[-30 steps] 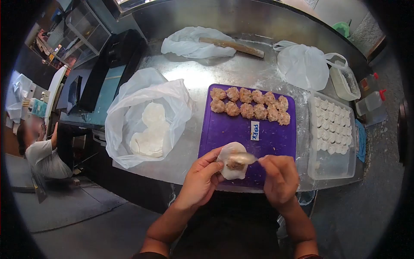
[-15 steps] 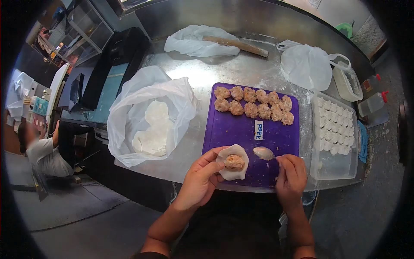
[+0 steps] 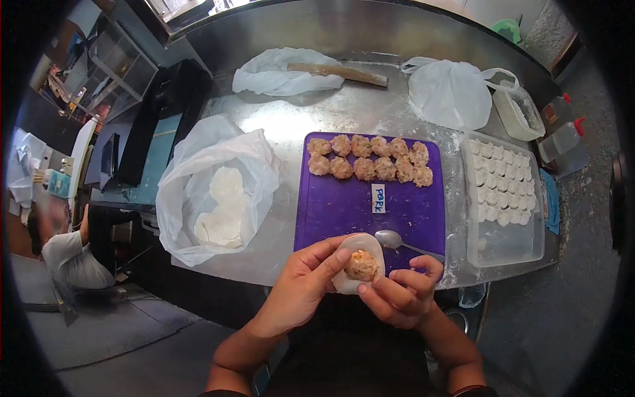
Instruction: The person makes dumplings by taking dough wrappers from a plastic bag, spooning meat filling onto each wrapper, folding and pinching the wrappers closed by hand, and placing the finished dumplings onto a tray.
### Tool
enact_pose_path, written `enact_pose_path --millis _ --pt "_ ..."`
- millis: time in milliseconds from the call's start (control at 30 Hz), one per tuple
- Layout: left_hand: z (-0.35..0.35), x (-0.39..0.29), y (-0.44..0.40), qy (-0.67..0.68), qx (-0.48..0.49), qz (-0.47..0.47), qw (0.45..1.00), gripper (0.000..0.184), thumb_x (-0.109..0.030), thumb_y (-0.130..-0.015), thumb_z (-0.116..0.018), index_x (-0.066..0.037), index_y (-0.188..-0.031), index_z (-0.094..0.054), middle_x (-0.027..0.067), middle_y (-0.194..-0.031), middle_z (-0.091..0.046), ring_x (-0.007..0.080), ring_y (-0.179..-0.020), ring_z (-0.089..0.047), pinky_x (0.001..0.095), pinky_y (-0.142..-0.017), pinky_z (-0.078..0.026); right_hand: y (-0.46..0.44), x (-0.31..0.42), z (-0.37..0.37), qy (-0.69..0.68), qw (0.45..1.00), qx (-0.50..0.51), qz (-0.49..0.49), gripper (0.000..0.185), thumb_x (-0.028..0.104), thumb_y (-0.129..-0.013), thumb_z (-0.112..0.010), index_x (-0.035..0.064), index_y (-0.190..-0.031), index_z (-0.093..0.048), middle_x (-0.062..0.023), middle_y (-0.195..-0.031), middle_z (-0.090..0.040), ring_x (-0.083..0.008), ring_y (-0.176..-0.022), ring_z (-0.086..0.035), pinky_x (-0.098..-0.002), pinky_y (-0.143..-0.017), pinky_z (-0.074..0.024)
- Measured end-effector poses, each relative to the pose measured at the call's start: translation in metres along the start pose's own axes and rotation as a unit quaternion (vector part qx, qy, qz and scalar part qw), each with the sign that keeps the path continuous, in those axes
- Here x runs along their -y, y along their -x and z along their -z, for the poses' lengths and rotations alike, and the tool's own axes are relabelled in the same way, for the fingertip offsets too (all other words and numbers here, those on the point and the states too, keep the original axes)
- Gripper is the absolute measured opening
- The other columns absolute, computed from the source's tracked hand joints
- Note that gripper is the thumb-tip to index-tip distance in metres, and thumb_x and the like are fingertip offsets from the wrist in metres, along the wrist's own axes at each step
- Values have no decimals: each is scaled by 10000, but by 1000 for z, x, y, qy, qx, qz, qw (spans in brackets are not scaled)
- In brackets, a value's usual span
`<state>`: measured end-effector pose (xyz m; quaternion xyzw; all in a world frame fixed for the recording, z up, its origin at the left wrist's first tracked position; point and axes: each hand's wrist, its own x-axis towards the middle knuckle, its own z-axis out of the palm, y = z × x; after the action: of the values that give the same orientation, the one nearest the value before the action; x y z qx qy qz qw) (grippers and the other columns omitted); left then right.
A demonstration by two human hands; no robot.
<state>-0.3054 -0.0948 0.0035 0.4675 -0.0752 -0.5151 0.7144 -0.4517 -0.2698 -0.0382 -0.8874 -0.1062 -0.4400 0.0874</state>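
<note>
My left hand (image 3: 305,281) is closed on the left side of a round white dough wrapper (image 3: 372,246), thumb on top. A lump of meat filling (image 3: 362,266) lies in the middle of the wrapper. My right hand (image 3: 405,291) touches the wrapper's lower right edge with thumb and fingertips. Just beyond, a metal spoon (image 3: 389,239) lies on the purple board (image 3: 337,210), its handle toward the right edge. Two rows of meat balls (image 3: 364,168) sit at the board's far side, above a small label (image 3: 378,198) reading "PORK".
Left of the board, an open plastic bag (image 3: 173,198) holds dough sheets (image 3: 221,221). Several pleated dumplings (image 3: 499,182) fill part of a clear tray (image 3: 506,250) on the right. A rolling pin (image 3: 350,74) and tied bag (image 3: 450,96) lie behind. A person (image 3: 73,255) sits far left.
The spoon has left my right hand and now lies on the board. My right hand has moved left to the wrapper's edge. The view has shifted slightly.
</note>
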Motion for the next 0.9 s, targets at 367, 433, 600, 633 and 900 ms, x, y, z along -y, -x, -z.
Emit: enact_pose_path --millis 367,433,600,633,900 --pt "-22 3 13 -322 -83 -211 919 201 -80 -1109 -675 36 -1235 -780 137 -1221 -797 175 -1105 -743 331 -977 -594 -10 4 7 -124 986 18 -113 310 190 -847 -856 202 -1154 -810 68 -1106 -699 -147 -940 -616 -459 -903 -447" --pt "-28 4 14 -284 -83 -217 930 202 -59 -1103 -681 34 -1253 -780 131 -1212 -803 160 -1104 -743 315 -970 -598 -31 2 9 -170 973 3 -154 321 155 -849 -869 179 -1162 -803 48 -1072 -710 -160 -902 -626 -446 -890 -452" --pt "-39 1 23 -248 -74 -212 942 209 -31 -1107 -668 46 -1273 -770 148 -1246 -800 167 -1142 -740 302 -1002 -599 -52 1 19 -264 932 -11 -247 351 66 -842 -910 121 -1162 -776 -1 -996 -756 -195 -808 -657 -408 -853 -454" --pt "-40 1 25 -223 -84 -185 953 214 -32 -1110 -663 52 -1280 -763 159 -1271 -794 172 -1156 -739 305 -1011 -598 -57 1 22 -276 926 -3 -256 346 65 -842 -915 115 -1151 -770 -10 -999 -770 -198 -814 -668 -408 -847 -450" --pt "-42 5 31 -252 -63 -255 931 248 -36 -1129 -625 55 -1329 -739 192 -1330 -775 197 -1207 -735 330 -1066 -585 -65 2 31 -280 922 17 -267 328 52 -833 -927 110 -1107 -757 -20 -980 -791 -196 -815 -695 -409 -828 -432"
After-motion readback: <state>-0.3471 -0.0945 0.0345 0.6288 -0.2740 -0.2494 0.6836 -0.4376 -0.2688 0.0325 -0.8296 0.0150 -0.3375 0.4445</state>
